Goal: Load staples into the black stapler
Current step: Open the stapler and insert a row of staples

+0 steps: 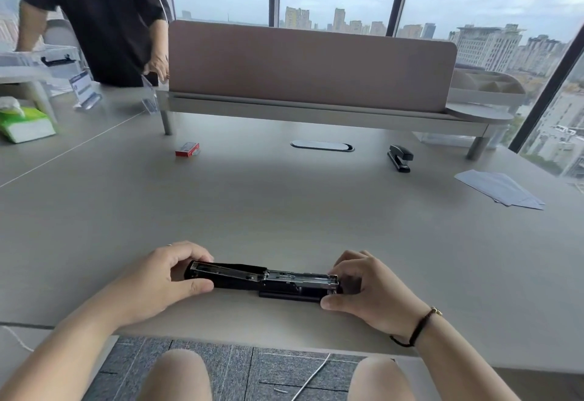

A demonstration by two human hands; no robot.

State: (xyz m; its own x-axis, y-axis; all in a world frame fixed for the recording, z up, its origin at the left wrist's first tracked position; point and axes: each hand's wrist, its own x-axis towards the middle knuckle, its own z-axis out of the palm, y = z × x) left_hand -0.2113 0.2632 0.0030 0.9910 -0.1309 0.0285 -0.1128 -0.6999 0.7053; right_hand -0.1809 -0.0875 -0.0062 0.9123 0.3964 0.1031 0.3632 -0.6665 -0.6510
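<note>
Near edge of counter (284, 211), centre: black stapler (265, 280) lies flat, swung fully open lengthwise, left-right across view; metal staple channel faces up. Can't tell if staples are in the channel. Left hand (164, 277) closed round the left end of stapler, thumb on near side, fingers curled over far side. Right hand (369, 290) closed round the right end, thumb on near edge by the base, fingers over the far side; dark cord bracelet (417, 328) on that wrist. Below counter edge: knees and grey carpet floor (240, 369) w/ a white cable. Mid-far, left of centre: small red staple box (187, 149), well apart from hands. Far centre: oval cable port (322, 146). Far right: second black stapler (400, 157), closed, untouched; right of it, white paper sheets (502, 189). Beyond: raised shelf w/ pinkish divider panel (309, 65). Far left: another person in black T-shirt (104, 15) standing by counter; green pack (25, 124) at left edge. Windows behind, city view.
</note>
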